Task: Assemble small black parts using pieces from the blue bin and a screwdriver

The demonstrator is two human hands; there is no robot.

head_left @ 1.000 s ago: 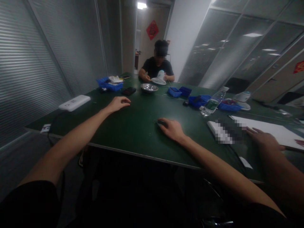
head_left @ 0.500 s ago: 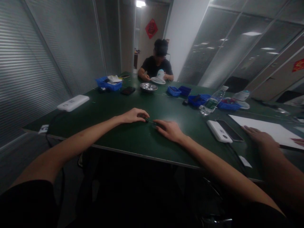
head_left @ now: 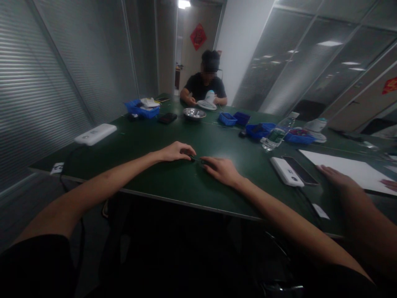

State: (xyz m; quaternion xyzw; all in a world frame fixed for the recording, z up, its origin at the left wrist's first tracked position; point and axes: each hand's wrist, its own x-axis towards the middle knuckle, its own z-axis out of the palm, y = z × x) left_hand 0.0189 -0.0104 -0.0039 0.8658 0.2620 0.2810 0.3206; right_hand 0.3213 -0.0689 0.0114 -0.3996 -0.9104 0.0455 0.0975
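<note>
Hands close together on the near half of a green desk [head_left: 167, 182]: the L grip [head_left: 175, 152], thumb & fingers curled narrow, pinches a small dark item [head_left: 192, 159], while the R grip [head_left: 223, 169], low & palm down, has its fingertips closed on the item's R-hand end. A thin section shows in the short gap btwn the two; too small & dim to tell if it's one pc. or two.

Just beyond, L of ctr.: a flat black object [head_left: 167, 118] & a steel bowl [head_left: 194, 117] w/ small white bits inside. Farther L, a blue tray [head_left: 151, 113] piled w/ white parts; nearer the L edge, a white device [head_left: 95, 134] w/ dark cable. To the R, a clear bottle [head_left: 276, 136] w/ green label stands near more blue trays [head_left: 228, 120]. Nearer, a phone [head_left: 299, 170] lies beside a second white device [head_left: 286, 171]. Far R, a neighbor's hand [head_left: 339, 179] rests at a white sheet [head_left: 347, 165]. Across the desk, a co-worker [head_left: 203, 85] in black handles a white fan [head_left: 206, 105].
</note>
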